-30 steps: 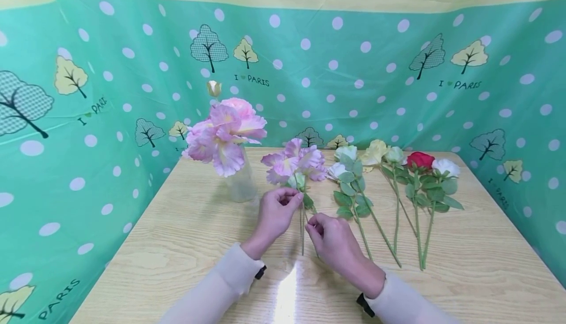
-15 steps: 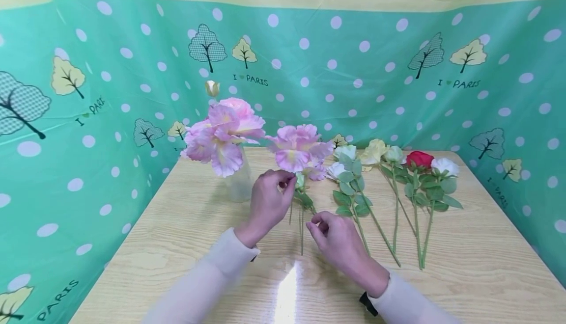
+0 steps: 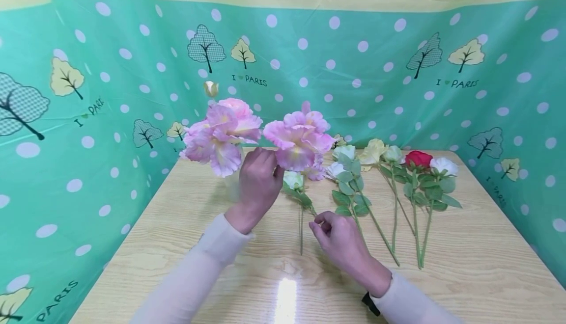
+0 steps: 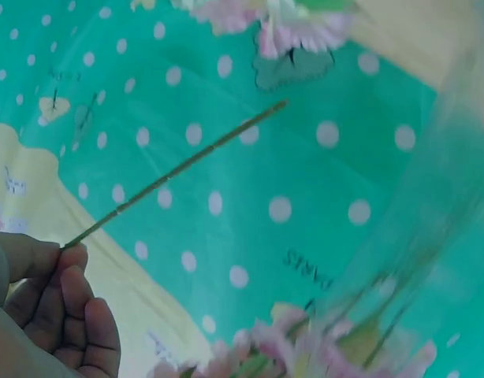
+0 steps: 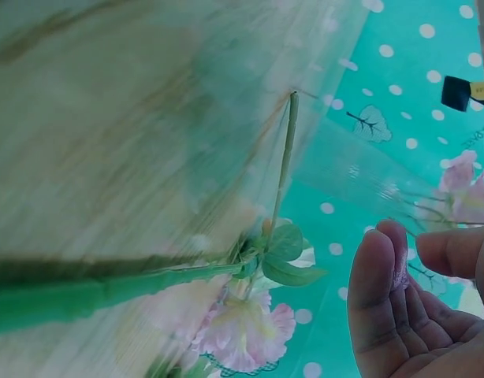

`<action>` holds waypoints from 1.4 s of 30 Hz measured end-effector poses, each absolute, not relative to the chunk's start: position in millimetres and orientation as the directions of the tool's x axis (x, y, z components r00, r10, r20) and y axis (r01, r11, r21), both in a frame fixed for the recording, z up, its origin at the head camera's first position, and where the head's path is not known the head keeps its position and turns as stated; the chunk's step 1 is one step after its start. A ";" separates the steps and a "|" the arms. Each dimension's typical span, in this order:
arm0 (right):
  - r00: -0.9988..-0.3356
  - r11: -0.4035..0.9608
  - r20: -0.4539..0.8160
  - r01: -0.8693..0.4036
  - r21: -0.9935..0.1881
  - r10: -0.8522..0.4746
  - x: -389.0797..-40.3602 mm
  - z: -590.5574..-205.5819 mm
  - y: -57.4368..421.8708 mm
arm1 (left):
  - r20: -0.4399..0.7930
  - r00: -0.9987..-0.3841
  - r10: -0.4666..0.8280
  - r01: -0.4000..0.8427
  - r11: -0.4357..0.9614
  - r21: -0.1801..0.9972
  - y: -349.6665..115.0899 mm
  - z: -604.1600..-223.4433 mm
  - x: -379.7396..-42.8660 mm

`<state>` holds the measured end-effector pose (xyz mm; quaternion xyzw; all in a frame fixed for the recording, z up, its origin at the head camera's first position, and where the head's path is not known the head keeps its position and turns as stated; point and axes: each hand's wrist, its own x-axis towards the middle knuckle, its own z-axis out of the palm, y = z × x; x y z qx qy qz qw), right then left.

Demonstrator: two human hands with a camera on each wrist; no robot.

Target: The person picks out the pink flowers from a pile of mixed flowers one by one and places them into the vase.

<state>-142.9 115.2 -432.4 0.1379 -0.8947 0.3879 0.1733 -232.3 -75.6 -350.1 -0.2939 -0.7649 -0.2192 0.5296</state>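
My left hand (image 3: pixel 261 179) pinches the stem of a ruffled pink-purple artificial flower (image 3: pixel 298 140), raised above the table beside the vase. In the left wrist view, the thin bare stem (image 4: pixel 175 173) slants away from the thumb and fingertips. My right hand (image 3: pixel 342 240) is low over the table, fingers loosely bent. Its right wrist view shows nothing between thumb and fingers; a green stem (image 5: pixel 108 290) runs near it. That stem belongs to a pale green-white rose (image 3: pixel 293 179) on the table. Another pink-purple bloom (image 3: pixel 315 171) lies behind the rose, partly hidden.
A translucent vase (image 3: pixel 232 189), partly behind the left hand, holds pink-purple flowers (image 3: pixel 221 135) and a bud (image 3: pixel 211 89). To the right lie white roses (image 3: pixel 344 152), a cream flower (image 3: pixel 372 151), a red rose (image 3: pixel 418 158) and another white rose (image 3: pixel 444 166). Dotted cloth (image 3: pixel 305 64) encloses the table.
My left hand has lifted the pink-purple flower off the table and moved it up and left, toward the vase. My right hand has barely moved.
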 end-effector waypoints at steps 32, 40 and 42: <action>-0.905 0.660 0.413 -0.373 -0.652 -0.104 -143.5 -436.1 116.8 | 0.974 -0.193 0.116 0.427 0.904 -0.024 -110.8 -311.4 -261.0; -0.906 0.651 0.411 -0.375 -0.660 -0.106 -144.0 -437.8 117.1 | 0.931 -0.356 0.086 0.369 0.928 0.056 -127.8 -331.0 -273.2; -0.904 0.654 0.414 -0.375 -0.657 -0.104 -144.2 -438.1 117.3 | 0.928 -0.367 0.063 0.380 0.921 0.088 -130.7 -334.6 -276.7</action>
